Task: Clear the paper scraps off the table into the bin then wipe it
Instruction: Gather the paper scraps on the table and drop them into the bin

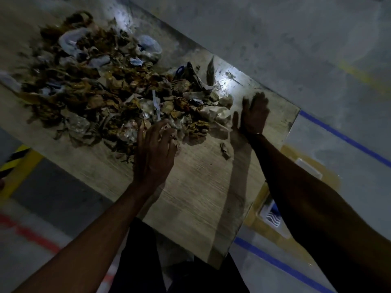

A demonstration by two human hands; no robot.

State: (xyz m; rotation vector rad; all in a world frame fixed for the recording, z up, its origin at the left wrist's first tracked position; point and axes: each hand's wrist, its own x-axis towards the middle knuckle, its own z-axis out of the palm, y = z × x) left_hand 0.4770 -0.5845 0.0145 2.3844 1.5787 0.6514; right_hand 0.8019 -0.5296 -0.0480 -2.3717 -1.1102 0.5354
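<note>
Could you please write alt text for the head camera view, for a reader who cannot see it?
A dim view down onto a wooden table heaped with crumpled paper scraps. The left hand rests on the near edge of the heap, fingers curled into the scraps; the right hand lies flat and open beside it.

Your left hand covers scraps beneath its fingers; whether they grip, you cannot tell. Far end of heap of crumpled brown and white paper scraps motion-blurred, pieces indistinct. Pale wood-grain table cut off by left edge. White-and-blue object on floor half hidden behind table corner, unidentifiable.
</note>
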